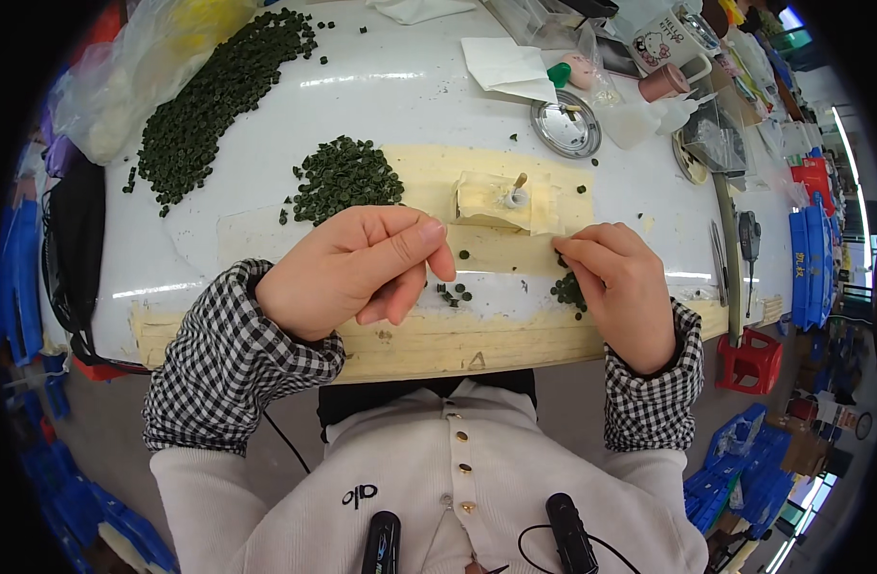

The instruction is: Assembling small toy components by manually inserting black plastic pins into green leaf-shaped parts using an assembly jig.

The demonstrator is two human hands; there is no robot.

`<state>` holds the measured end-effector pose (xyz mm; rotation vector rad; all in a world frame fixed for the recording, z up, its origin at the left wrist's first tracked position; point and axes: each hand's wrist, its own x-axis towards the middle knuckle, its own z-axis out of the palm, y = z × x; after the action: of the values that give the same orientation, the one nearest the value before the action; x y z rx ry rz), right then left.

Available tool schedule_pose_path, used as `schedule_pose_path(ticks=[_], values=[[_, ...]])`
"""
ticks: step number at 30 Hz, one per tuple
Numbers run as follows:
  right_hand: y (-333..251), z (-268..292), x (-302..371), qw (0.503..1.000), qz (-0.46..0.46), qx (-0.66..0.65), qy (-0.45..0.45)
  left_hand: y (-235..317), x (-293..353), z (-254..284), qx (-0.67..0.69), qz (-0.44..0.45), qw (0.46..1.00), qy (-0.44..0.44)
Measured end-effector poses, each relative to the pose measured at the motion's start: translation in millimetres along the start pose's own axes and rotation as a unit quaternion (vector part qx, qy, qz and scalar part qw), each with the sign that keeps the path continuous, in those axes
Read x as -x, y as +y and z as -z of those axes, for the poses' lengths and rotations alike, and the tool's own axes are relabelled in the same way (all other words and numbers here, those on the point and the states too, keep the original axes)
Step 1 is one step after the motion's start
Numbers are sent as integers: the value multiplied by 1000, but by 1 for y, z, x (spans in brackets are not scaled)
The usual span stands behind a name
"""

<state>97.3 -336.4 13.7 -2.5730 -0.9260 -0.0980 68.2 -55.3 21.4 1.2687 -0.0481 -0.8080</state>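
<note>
Above the near edge of the table, my left hand [357,263] is closed in a pinch, thumb against the bent forefinger; anything between them is too small or hidden to make out. To the right, my right hand [618,277] pinches a small dark green piece [561,258] at its fingertips. Below those fingertips lies a little group of similar green pieces [566,291], partly hidden by the hand. Between and beyond my hands stands a small block wrapped in cream tape [478,203], with a short brown-tipped peg [520,182] upright on it. Several loose pieces [452,295] lie near my left fingers.
A mound of green pieces [347,180] sits beyond my left hand, and a larger heap [209,110] stretches to the far left beside a clear plastic bag [113,105]. At the far right are a round metal lid [566,126], white tissue [505,67], a mug [663,43] and tweezers [718,253].
</note>
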Motion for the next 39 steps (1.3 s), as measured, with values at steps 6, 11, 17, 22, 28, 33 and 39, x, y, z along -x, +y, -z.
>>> schedule_pose_path(ticks=[6, 11, 17, 22, 28, 33, 39], values=[[-5, 2, -1, 1000, 9, 22, 6, -9, -4, -2, 42, -34, 999, -6], [-5, 2, 0, 999, 24, 20, 10, -12, -6, -8, 62, -50, 997, 13], [-5, -2, -4, 994, 80, 66, 13, -6, -3, -4, 56, -40, 997, 27], [-6, -7, -4, 990, 105, 97, 16, -14, -7, 2, 81, -89, 993, 10], [-2, -9, -2, 993, 96, 47, 46, -13, -6, -1, 139, -92, 986, 25], [-10, 0, -2, 996, 65, -32, 49, -14, -6, -2, 134, -90, 987, 22], [-23, 8, -7, 885, -72, -460, -2, -13, -4, -2, 129, -87, 987, 32]])
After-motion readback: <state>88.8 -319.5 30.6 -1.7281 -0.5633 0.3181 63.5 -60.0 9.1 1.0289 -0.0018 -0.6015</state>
